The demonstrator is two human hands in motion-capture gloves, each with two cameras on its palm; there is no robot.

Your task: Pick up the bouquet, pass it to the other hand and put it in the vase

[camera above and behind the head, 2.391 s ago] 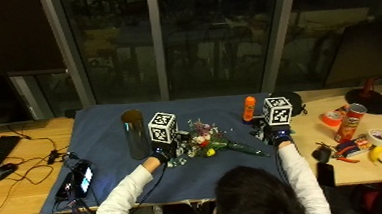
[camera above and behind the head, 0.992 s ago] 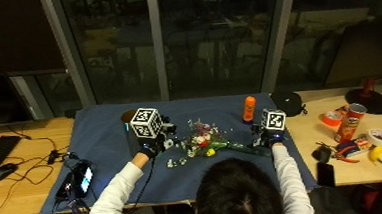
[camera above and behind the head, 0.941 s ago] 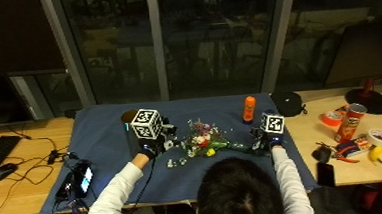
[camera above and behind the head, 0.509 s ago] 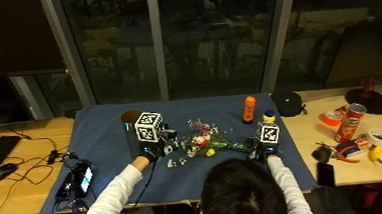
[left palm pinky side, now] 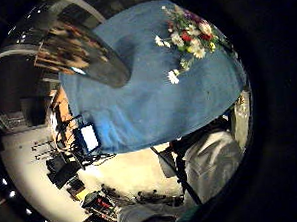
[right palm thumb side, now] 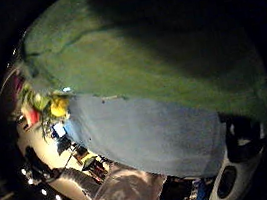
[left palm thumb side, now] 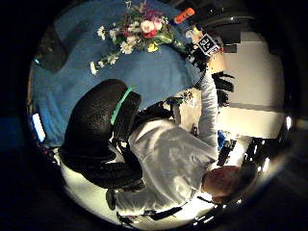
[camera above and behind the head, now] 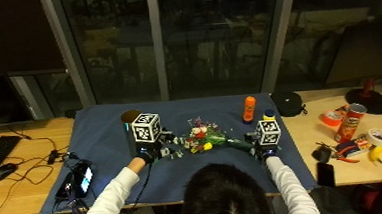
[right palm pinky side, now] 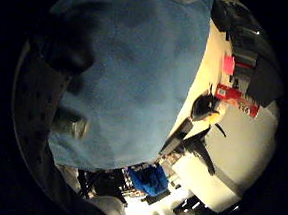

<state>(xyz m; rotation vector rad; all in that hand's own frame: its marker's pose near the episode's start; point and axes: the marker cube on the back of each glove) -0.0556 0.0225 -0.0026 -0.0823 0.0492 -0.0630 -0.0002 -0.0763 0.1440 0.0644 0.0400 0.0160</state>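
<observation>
At lower centre the right hand [camera above and behind the head: 266, 151] sits at the stem end of the bouquet [camera above and behind the head: 206, 137] lying on the blue cloth [camera above and behind the head: 99, 137], its grip unreadable, the left hand [camera above and behind the head: 145, 154] likewise; farther left, a hasty pass risks toppling the vase [camera above and behind the head: 131, 121].

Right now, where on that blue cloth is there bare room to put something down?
The blue cloth is bare at its far edge between the dark vase and the orange bottle, and along its left side. The middle is crowded: the bouquet lies between the left hand and right hand.
</observation>
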